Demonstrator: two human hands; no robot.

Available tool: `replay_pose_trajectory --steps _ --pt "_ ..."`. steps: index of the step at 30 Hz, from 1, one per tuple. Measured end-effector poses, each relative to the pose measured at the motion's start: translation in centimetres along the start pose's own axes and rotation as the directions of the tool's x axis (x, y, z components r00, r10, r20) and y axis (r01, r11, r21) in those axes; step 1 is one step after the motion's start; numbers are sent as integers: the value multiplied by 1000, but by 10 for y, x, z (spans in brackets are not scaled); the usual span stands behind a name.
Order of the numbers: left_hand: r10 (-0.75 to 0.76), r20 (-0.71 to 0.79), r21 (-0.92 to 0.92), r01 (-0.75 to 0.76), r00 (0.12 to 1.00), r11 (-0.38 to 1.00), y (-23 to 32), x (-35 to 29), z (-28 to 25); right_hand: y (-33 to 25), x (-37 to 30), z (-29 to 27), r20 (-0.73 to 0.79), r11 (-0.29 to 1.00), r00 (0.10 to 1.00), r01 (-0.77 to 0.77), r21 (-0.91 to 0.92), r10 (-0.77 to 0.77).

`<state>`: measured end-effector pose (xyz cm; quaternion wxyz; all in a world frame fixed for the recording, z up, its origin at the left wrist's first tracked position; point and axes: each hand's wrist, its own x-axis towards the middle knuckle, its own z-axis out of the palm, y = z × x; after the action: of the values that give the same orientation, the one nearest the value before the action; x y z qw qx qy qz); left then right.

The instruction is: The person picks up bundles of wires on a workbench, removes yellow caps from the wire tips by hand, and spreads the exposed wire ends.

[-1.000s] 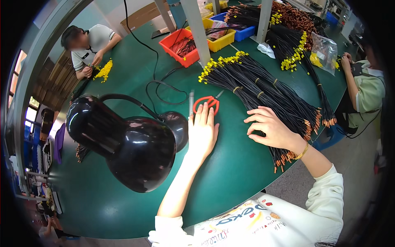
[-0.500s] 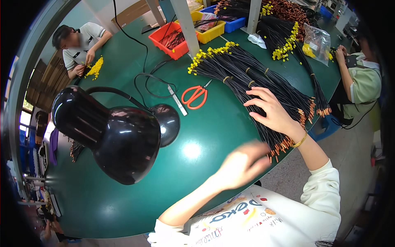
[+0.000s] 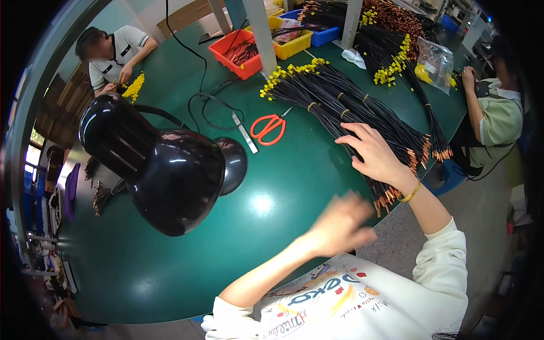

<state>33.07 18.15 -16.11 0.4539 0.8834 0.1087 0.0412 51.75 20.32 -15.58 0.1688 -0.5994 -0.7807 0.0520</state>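
Bundles of thin black cables (image 3: 327, 101), with yellow caps at their far ends and copper-coloured tips (image 3: 387, 196) at the near ends, lie slantwise on the green table. Tan ties hold several of these bundles. My right hand (image 3: 378, 156), a gold bracelet at its wrist, rests over the near part of the nearest bundle with its fingers spread apart. Left of the copper tips, my left hand (image 3: 340, 225) is above the table edge. Motion blurs its fingers, and nothing can be made out in them.
A black desk lamp (image 3: 175, 181) stands at the left. Orange-handled scissors (image 3: 268, 129) lie beside a white-grey tool (image 3: 245, 134). Red (image 3: 242, 59), yellow and blue bins stand at the back by a metal post (image 3: 261, 37). Two people work at the far left and right.
My left hand has drawn back a little from the copper tips, toward me. My right hand stays over the cables with its fingers apart. The whole view has shifted slightly.
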Motion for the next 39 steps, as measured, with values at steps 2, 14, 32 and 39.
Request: replay_pose_trajectory --steps 2,14,32,39 --pt "248 424 -521 11 871 853 31 -18 -7 -3 0 -4 47 999 999 5 -48 -3" --pt "-130 -183 -864 -97 974 493 -8 -235 122 12 79 24 -173 987 980 -123 -108 103" --pt "-804 -462 -652 472 375 594 -134 -269 253 4 40 -91 -251 205 866 177 963 433" --pt "-854 -56 -749 544 518 379 -70 -285 194 -16 9 -114 -211 40 930 208 977 300"
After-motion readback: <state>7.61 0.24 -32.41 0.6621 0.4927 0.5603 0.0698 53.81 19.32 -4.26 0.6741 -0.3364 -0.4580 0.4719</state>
